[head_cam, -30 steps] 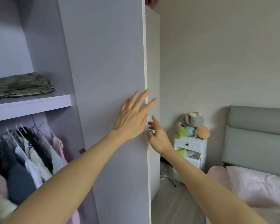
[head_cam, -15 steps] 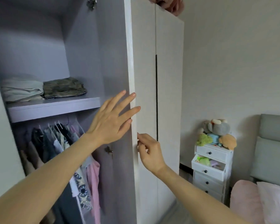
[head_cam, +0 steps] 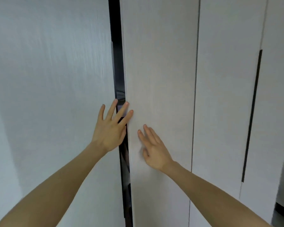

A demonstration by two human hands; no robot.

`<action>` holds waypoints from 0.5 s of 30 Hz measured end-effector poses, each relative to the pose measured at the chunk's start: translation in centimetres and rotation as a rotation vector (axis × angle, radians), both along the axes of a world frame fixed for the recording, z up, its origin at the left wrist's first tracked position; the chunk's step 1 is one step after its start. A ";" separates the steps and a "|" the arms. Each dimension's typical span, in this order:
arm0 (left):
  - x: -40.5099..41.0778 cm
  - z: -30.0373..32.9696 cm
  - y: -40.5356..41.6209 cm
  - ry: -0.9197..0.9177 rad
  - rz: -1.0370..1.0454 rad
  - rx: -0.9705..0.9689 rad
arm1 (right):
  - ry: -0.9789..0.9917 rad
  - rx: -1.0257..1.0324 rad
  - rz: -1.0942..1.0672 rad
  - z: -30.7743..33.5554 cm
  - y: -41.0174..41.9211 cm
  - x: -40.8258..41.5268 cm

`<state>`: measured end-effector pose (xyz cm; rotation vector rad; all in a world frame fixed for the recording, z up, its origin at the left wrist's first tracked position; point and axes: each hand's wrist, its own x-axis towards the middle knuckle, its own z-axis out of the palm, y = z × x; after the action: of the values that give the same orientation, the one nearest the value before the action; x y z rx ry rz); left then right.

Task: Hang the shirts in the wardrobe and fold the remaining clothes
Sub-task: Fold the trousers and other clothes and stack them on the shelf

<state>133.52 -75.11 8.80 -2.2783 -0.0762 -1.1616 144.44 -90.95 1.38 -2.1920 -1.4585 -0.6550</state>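
Since half a second ago the wardrobe has gone from standing open, with folded clothes on its shelf and shirts on hangers in view, to nearly closed: only a narrow dark gap (head_cam: 121,79) remains between the two doors, and the bedside drawers, soft toys and bed have left the view. Nearest, both bare forearms reach forward and up from the bottom corners. The left hand (head_cam: 111,128) is spread wide, fingers straight, holding nothing, lying across the gap with its fingertips over the edge of the left door (head_cam: 52,95) and the right door (head_cam: 161,71). The right hand (head_cam: 154,148) lies flat with straight fingers on the right door, just beside the left hand, its grip also wide and holding nothing. Beyond the gap the interior is dark; the hung shirts cannot be made out. Farther right stands another door (head_cam: 225,95) with a long dark handle slot (head_cam: 252,115).
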 end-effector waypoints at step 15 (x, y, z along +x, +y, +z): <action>6.0 -0.1 6.5 0.156 0.360 -0.284 | 0.001 -0.303 -0.187 1.5 8.5 4.9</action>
<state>139.52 -68.59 8.69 -2.4565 -0.5988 -0.8245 149.33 -82.48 2.90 -2.5832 -1.4427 -0.5193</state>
